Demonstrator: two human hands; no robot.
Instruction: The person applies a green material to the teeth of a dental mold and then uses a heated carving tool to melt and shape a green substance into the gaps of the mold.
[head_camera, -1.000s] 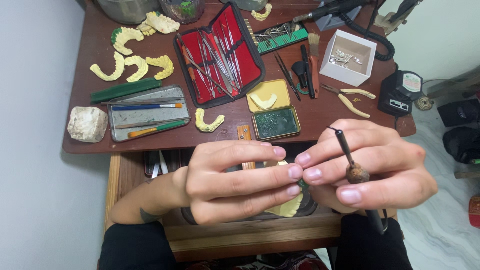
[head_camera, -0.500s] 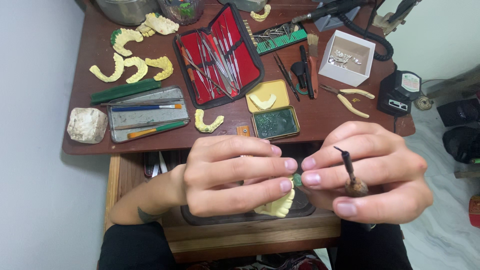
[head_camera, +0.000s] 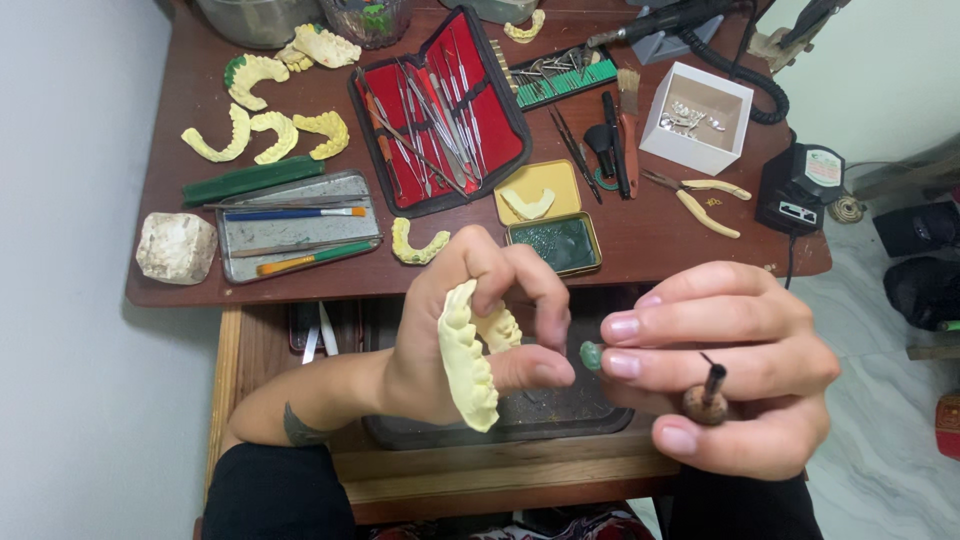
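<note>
A pale yellow dental cast (head_camera: 468, 355), a curved arch of teeth, stands on edge in the person's left hand (head_camera: 470, 330), in front of the desk's near edge and above a dark tray (head_camera: 520, 422). The left fingers (head_camera: 535, 290) are curled around it, the thumb pressed under its lower end. Just beside the thumb tip, a small green lump (head_camera: 591, 356) sits pinched at the fingertips of the right hand (head_camera: 725, 365). That hand's fingers are closed, also gripping a short tool with a brown bulb handle (head_camera: 706, 398) and a thin dark tip pointing up. Farther back on the brown desk (head_camera: 700, 240) lie an open red instrument case (head_camera: 440, 110), a yellow tin (head_camera: 540, 192) holding another cast, a grey tray of brushes (head_camera: 295, 225), loose yellow casts (head_camera: 262, 132) and a white box (head_camera: 697, 117).
</note>
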